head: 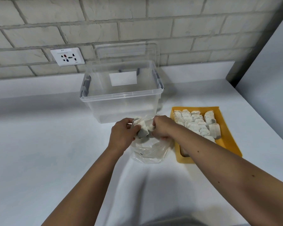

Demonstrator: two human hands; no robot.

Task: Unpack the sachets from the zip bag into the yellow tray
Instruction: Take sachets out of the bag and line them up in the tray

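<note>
Two hands at the mouth of the zip bag

From the head camera, both bare forearms reached forward over the white counter (39,144) and met just in front of a clear plastic storage bin (121,98). The left hand (123,133) had its fingers curled round a clump of sachets (141,129), pale paper pouches with grey patches, held just above the bag's opening. The right hand (162,128) was closed too, its fingers bent over the rim of the zip bag (149,150) and apparently gripping the plastic there, though its fingertips were tucked out of sight. The two hands were almost touching across the clump.

The zip bag lay crumpled on the counter beneath the hands, clear and slack, with more pale shapes showing dimly through it. Just to its right sat the yellow tray (225,128), set at a slant, holding rows of sachets (194,123) packed side by side across its far half. The right forearm crossed over the tray's near corner.

Behind the bin a see-through lid (126,51) leaned against the grey brick wall (203,30), and a white wall socket (67,56) sat to the left of it.
</note>
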